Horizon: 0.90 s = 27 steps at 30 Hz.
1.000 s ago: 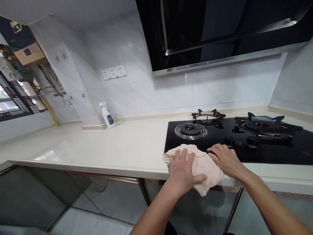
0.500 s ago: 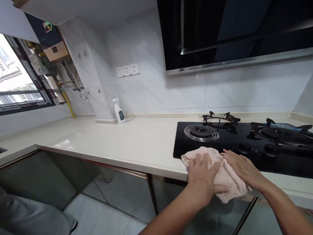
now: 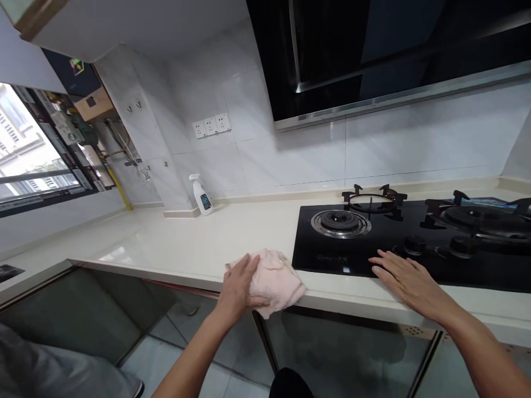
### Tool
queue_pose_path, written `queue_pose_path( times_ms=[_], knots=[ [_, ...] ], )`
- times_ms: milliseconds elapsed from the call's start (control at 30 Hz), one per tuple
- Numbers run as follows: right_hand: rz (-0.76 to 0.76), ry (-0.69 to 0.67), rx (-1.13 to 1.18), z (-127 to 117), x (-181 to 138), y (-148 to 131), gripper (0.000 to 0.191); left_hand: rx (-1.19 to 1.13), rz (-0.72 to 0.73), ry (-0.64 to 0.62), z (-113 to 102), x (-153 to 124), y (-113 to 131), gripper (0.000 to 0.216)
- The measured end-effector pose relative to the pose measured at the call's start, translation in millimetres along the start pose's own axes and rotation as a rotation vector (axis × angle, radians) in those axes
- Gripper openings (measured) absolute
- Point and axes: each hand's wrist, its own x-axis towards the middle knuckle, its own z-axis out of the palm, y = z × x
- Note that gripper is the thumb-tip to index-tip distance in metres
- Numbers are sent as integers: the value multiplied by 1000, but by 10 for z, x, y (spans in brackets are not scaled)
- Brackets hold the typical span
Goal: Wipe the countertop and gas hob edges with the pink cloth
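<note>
A pale pink cloth lies crumpled on the counter's front edge, part of it hanging over. My left hand grips its left side, thumb below and fingers on top. Flat on the front edge of the black gas stove rests my right hand, fingers stretched out and holding nothing. Its fingertips are just left of and below a stove knob. A round burner without its pan support sits at the stove's left; the loose black pan support stands behind it.
On the cream countertop, a white spray bottle stands against the wall. A dark range hood overhangs the stove. Glass-fronted cabinets line the space below. A person's grey-clothed leg is at lower left.
My left hand has carried the cloth left, off the stove's front corner and along the counter edge. My right hand, which was touching the cloth, now lies apart from it on the stove edge.
</note>
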Motion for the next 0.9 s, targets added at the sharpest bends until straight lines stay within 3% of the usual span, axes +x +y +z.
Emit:
queue_pose_path(
  times_ms=[67, 133, 300, 400, 500, 733, 900],
  knots=[
    [-3, 10, 0, 29, 3, 8, 60, 50, -63, -27, -69, -19, -79, 93],
    [-4, 23, 4, 51, 7, 7, 61, 99, -56, -52, -135, 4, 19, 80],
    [5, 36, 19, 26, 4, -32, 64, 166, 124, -126, -241, 212, 763, 75],
    [17, 2, 36, -34, -13, -62, 64, 124, 103, -180, -263, 339, 1179, 84],
    [34, -24, 59, -79, -21, -72, 66, 70, 59, -197, -253, 366, 1369, 95],
    [52, -34, 47, 30, -8, 126, 70, -43, 54, -54, -62, 188, 1534, 100],
    [6, -17, 41, 157, -26, 386, 64, -168, 303, 119, 100, 172, 1963, 87]
  ],
)
